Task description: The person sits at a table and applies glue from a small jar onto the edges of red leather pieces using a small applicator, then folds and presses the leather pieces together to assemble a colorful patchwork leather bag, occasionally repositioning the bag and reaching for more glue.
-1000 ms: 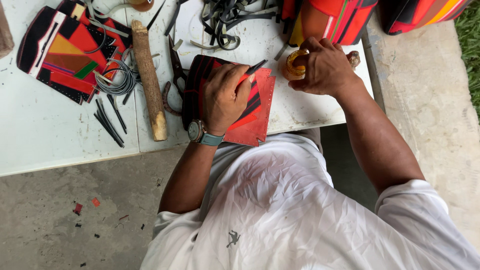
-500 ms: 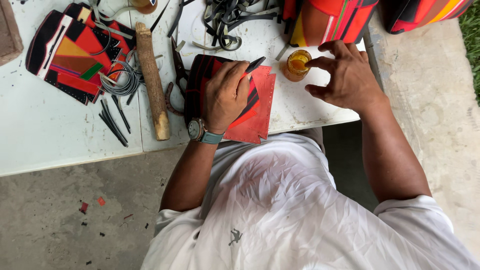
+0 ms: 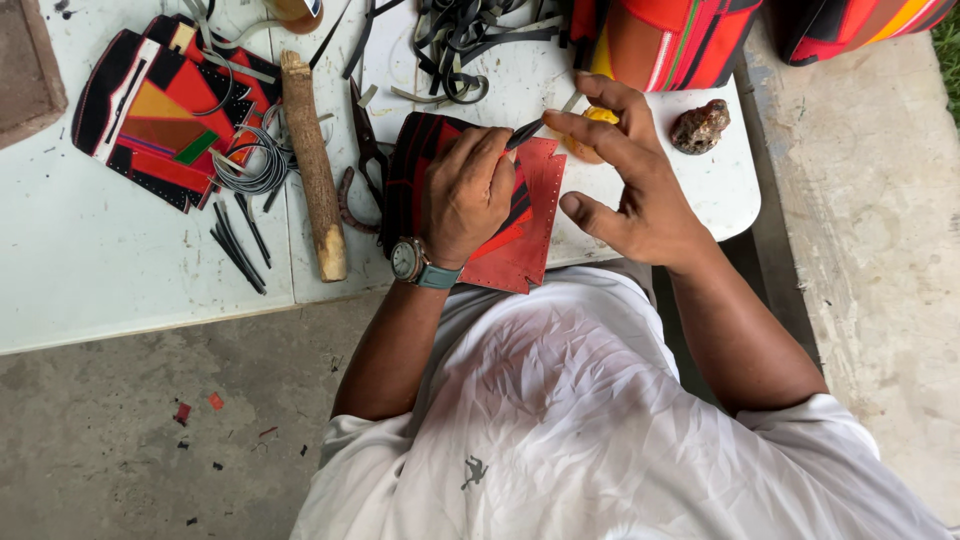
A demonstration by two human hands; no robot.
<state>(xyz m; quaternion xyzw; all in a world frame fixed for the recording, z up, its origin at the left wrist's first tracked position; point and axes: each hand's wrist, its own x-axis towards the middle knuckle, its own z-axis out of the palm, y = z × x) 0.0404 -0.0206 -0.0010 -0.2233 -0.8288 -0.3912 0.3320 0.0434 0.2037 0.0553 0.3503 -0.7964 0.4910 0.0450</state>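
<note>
Right hand (image 3: 630,190) now nearer one strip (image 3: 523,134)

Pretty cramped bench tbh. Left hand (image 3: 465,190) pinned on red leather panel (image 3: 525,235), right hand (image 3: 625,170) just beside it, barely gap between. Left of panel: pliers (image 3: 365,150) and wooden stick (image 3: 313,165) block sideways path. Beyond stick, wire coil (image 3: 255,170), black strips (image 3: 238,245), patchwork piece (image 3: 150,110). Far edge walled by tangled straps (image 3: 465,40) and striped bags (image 3: 665,40). Brown rock (image 3: 700,125) sits right of right hand. Open room: bare white table (image 3: 110,270) at lower left, plus strip of bare table between rock and near right edge.
</note>
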